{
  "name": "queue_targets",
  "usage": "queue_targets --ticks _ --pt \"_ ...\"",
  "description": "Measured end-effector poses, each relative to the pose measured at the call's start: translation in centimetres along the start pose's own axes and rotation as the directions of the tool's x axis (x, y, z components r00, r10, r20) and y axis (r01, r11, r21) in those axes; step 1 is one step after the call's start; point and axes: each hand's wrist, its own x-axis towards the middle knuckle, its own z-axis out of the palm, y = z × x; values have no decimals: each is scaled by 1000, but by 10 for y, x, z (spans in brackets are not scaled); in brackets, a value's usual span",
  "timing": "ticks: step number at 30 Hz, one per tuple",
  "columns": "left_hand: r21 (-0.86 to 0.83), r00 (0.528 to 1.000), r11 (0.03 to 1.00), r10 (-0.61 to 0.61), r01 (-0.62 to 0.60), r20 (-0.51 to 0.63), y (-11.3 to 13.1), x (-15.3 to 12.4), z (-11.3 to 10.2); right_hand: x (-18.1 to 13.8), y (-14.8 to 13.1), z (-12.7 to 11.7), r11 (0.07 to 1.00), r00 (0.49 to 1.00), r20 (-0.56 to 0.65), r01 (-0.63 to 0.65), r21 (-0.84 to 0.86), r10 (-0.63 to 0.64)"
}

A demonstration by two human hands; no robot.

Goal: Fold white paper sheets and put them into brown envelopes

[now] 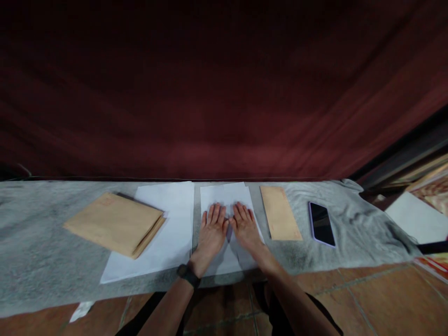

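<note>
White paper (pixel 227 266) lies in front of me, and both palms rest flat on it. My left hand (pixel 213 231) covers its left half with the fingers stretched out. Beside it, thumbs nearly touching, my right hand (pixel 246 229) lies on the right half, fingers extended. Parts of the sheet are hidden under the hands. A single brown envelope (pixel 281 213) lies just right of my right hand. To the left, a stack of brown envelopes (pixel 119 221) sits on top of a larger pile of white paper (pixel 175 233).
A grey cloth (pixel 42 247) covers the work surface. Farther right lies a phone (pixel 321 224) with a dark screen and purple edge. A dark red curtain (pixel 217 116) hangs behind. White and coloured items (pixel 420 217) stand at the right edge, and a white scrap (pixel 81 310) lies on the tiled floor.
</note>
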Motion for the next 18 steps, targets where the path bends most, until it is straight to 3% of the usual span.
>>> queue_targets --ticks 3,6,12,18 --pt "69 998 997 27 -30 52 1 -4 0 -7 -4 5 998 998 54 42 -43 -39" --pt "93 999 995 22 -26 38 -7 -5 -2 -11 5 4 997 1000 18 17 -77 -16" --pt "98 999 995 -32 29 25 -25 -11 -1 -21 29 -1 994 999 -19 25 -109 -27" --pt "144 995 985 -100 99 -3 -24 -18 -8 -39 39 -7 995 1000 -6 -4 -96 4"
